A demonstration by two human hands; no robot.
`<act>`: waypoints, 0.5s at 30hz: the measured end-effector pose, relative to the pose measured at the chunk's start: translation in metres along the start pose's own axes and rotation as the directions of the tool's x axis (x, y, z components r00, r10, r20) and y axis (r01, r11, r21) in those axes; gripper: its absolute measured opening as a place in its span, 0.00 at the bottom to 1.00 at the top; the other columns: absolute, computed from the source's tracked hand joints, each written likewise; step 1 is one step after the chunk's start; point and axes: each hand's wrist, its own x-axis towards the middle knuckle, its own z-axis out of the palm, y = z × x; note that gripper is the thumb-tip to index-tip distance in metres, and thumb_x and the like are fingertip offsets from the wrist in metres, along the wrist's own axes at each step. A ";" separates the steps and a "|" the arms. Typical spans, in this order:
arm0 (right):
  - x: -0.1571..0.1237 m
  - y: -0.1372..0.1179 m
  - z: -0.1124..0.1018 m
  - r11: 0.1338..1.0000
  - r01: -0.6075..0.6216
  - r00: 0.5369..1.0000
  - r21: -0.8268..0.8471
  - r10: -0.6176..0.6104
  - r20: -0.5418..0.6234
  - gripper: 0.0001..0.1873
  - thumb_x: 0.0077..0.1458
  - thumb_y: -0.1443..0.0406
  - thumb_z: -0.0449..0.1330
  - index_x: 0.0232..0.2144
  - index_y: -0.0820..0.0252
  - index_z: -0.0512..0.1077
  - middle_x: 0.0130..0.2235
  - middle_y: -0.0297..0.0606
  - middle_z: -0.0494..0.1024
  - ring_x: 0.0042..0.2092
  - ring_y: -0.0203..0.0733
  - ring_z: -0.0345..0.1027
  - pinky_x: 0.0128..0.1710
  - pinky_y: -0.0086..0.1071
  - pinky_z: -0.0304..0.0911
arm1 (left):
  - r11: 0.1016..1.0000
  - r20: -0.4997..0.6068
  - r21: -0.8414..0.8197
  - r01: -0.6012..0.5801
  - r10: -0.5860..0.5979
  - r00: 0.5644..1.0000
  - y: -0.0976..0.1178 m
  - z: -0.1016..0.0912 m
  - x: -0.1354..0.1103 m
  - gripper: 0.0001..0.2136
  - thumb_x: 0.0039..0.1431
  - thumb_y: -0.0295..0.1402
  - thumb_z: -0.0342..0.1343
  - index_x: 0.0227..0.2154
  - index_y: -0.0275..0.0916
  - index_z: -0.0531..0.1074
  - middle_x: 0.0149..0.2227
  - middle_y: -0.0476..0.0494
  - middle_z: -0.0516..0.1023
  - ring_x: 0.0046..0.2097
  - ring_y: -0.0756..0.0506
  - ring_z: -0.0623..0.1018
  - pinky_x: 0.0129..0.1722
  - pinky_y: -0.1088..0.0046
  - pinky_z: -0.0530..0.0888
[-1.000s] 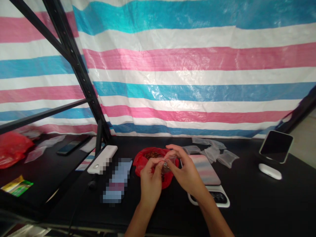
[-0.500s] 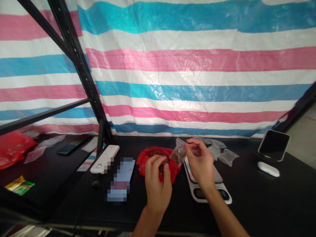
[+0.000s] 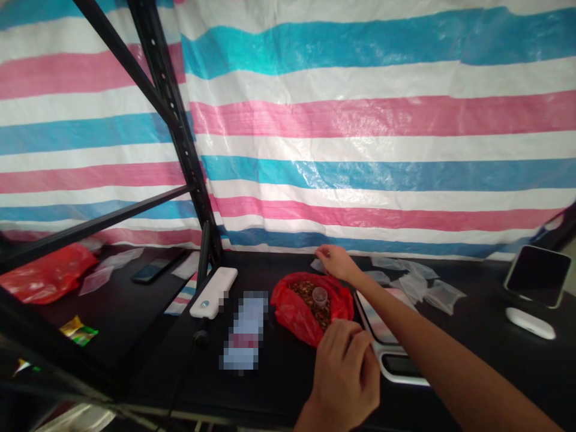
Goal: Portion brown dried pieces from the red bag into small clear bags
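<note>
My right hand (image 3: 336,261) stretches to the back of the black table, behind the red plastic bag (image 3: 292,309). Its fingers are closed on a small clear bag (image 3: 317,264) that touches the table there. The red bag lies open and holds brown seeds with a small clear cup (image 3: 320,295) standing in them. My left hand (image 3: 347,367) hovers near the table's front edge, just in front of the red bag. Its fingers are curled in and nothing shows in them. A white scale (image 3: 396,367) with a striped sheet on its platform passes under my right forearm.
Several empty clear bags (image 3: 420,282) lie at the back right. A phone (image 3: 537,275) and a white case (image 3: 528,323) sit at the far right. A white power bank (image 3: 213,292) lies left of the red bag, beside a black rack post (image 3: 180,132). Another red bag (image 3: 49,273) lies far left.
My right hand carried the filled small bag from above the scale to the back of the table. My left hand pulled back from the red bag toward me. The view shifted left.
</note>
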 end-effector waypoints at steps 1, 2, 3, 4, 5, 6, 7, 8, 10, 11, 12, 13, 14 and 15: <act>-0.001 0.011 -0.005 0.999 -0.011 1.000 -0.033 0.011 0.007 0.18 0.67 0.65 0.50 0.49 0.56 0.77 0.47 0.40 0.83 0.47 0.41 0.76 0.45 0.28 0.65 | 1.000 0.000 -0.004 0.001 -0.001 1.000 0.000 -0.002 0.000 0.10 0.58 0.20 0.48 0.38 0.40 0.69 0.34 0.43 0.75 0.35 0.45 0.75 0.34 0.69 0.74; -0.003 0.024 -0.013 0.997 -0.030 0.999 -0.075 0.032 0.022 0.18 0.66 0.67 0.51 0.51 0.56 0.77 0.50 0.42 0.82 0.49 0.43 0.75 0.46 0.30 0.65 | 1.000 0.001 -0.008 -0.003 0.003 1.000 0.000 -0.003 -0.001 0.10 0.58 0.20 0.49 0.38 0.40 0.69 0.34 0.43 0.75 0.35 0.45 0.75 0.34 0.69 0.74; -0.007 0.038 -0.021 0.991 -0.054 0.997 -0.122 0.060 0.045 0.17 0.63 0.68 0.53 0.49 0.56 0.78 0.50 0.45 0.81 0.50 0.46 0.75 0.47 0.32 0.65 | 1.000 0.003 -0.011 -0.009 0.009 1.000 0.000 -0.004 -0.001 0.10 0.58 0.20 0.49 0.38 0.40 0.69 0.33 0.43 0.75 0.35 0.45 0.75 0.34 0.69 0.74; -0.011 0.053 -0.029 0.982 -0.076 0.994 -0.171 0.089 0.068 0.17 0.59 0.70 0.56 0.47 0.57 0.79 0.50 0.47 0.81 0.50 0.49 0.75 0.47 0.34 0.65 | 1.000 0.004 -0.014 -0.015 0.015 1.000 0.001 -0.005 -0.002 0.10 0.58 0.20 0.49 0.38 0.40 0.69 0.33 0.43 0.75 0.35 0.45 0.75 0.34 0.69 0.74; -0.015 0.068 -0.037 0.972 -0.095 0.990 -0.215 0.115 0.084 0.17 0.56 0.72 0.58 0.46 0.59 0.80 0.51 0.49 0.81 0.51 0.51 0.75 0.48 0.36 0.65 | 1.000 0.006 -0.017 -0.020 0.020 1.000 0.001 -0.005 -0.002 0.10 0.58 0.20 0.49 0.38 0.40 0.69 0.33 0.43 0.75 0.35 0.45 0.75 0.34 0.69 0.74; -0.020 0.083 -0.043 0.961 -0.113 0.986 -0.253 0.140 0.089 0.19 0.53 0.73 0.59 0.47 0.59 0.79 0.52 0.51 0.80 0.52 0.53 0.75 0.49 0.38 0.65 | 1.000 0.007 -0.019 -0.023 0.023 1.000 0.001 -0.005 -0.002 0.10 0.58 0.20 0.49 0.39 0.40 0.69 0.33 0.43 0.75 0.35 0.45 0.75 0.34 0.69 0.74; -0.026 0.095 -0.047 0.950 -0.126 0.982 -0.285 0.160 0.098 0.21 0.52 0.74 0.60 0.48 0.60 0.79 0.52 0.52 0.80 0.52 0.54 0.74 0.50 0.39 0.65 | 1.000 0.009 -0.020 -0.023 0.023 1.000 0.000 -0.005 -0.002 0.10 0.58 0.20 0.49 0.39 0.40 0.69 0.33 0.43 0.75 0.35 0.45 0.75 0.34 0.69 0.74; -0.031 0.106 -0.050 0.941 -0.137 0.978 -0.309 0.178 0.110 0.22 0.50 0.75 0.61 0.48 0.60 0.79 0.52 0.52 0.80 0.52 0.55 0.75 0.49 0.39 0.65 | 1.000 0.011 -0.018 -0.023 0.024 1.000 0.000 -0.005 -0.002 0.10 0.58 0.20 0.49 0.39 0.40 0.69 0.33 0.43 0.75 0.34 0.45 0.75 0.34 0.69 0.74; -0.041 0.121 -0.049 0.928 -0.154 0.971 -0.338 0.205 0.120 0.24 0.50 0.76 0.61 0.49 0.60 0.79 0.50 0.52 0.81 0.51 0.55 0.76 0.49 0.39 0.65 | 1.000 0.019 -0.014 -0.023 0.023 1.000 0.000 -0.005 -0.002 0.10 0.58 0.21 0.49 0.38 0.40 0.69 0.33 0.43 0.75 0.34 0.45 0.76 0.34 0.69 0.74; -0.045 0.126 -0.048 0.924 -0.165 0.970 -0.345 0.215 0.115 0.24 0.51 0.76 0.60 0.50 0.59 0.79 0.49 0.52 0.82 0.51 0.55 0.76 0.49 0.39 0.65 | 1.000 0.023 -0.015 -0.023 0.023 0.999 0.000 -0.004 -0.002 0.10 0.58 0.21 0.49 0.38 0.40 0.69 0.32 0.43 0.76 0.34 0.45 0.76 0.34 0.69 0.74; -0.049 0.130 -0.046 0.921 -0.176 0.969 -0.346 0.224 0.103 0.23 0.52 0.76 0.59 0.50 0.60 0.79 0.49 0.52 0.82 0.50 0.55 0.76 0.49 0.39 0.65 | 1.000 0.026 -0.019 -0.020 0.021 0.999 -0.001 -0.004 -0.002 0.10 0.58 0.20 0.49 0.38 0.40 0.69 0.32 0.43 0.76 0.34 0.45 0.76 0.33 0.69 0.74; -0.051 0.132 -0.045 0.920 -0.189 0.969 -0.343 0.231 0.085 0.22 0.54 0.75 0.58 0.50 0.60 0.79 0.48 0.53 0.82 0.50 0.54 0.76 0.49 0.40 0.64 | 1.000 0.029 -0.025 -0.017 0.017 0.999 -0.001 -0.004 -0.002 0.10 0.58 0.21 0.49 0.37 0.40 0.69 0.32 0.43 0.75 0.34 0.45 0.76 0.33 0.69 0.74; -0.053 0.133 -0.045 0.921 -0.201 0.970 -0.335 0.235 0.064 0.21 0.55 0.75 0.57 0.50 0.61 0.78 0.46 0.53 0.83 0.49 0.55 0.77 0.50 0.41 0.64 | 0.999 0.032 -0.035 -0.009 0.010 0.999 0.000 -0.003 -0.002 0.09 0.58 0.21 0.49 0.37 0.40 0.69 0.32 0.43 0.75 0.34 0.45 0.76 0.33 0.69 0.74; -0.054 0.133 -0.047 0.923 -0.212 0.971 -0.321 0.237 0.039 0.20 0.56 0.74 0.56 0.50 0.62 0.78 0.45 0.54 0.83 0.48 0.55 0.77 0.50 0.42 0.64 | 0.999 0.037 -0.049 0.006 -0.004 0.999 -0.001 -0.003 -0.002 0.09 0.59 0.21 0.49 0.37 0.40 0.70 0.32 0.43 0.75 0.34 0.45 0.76 0.34 0.69 0.74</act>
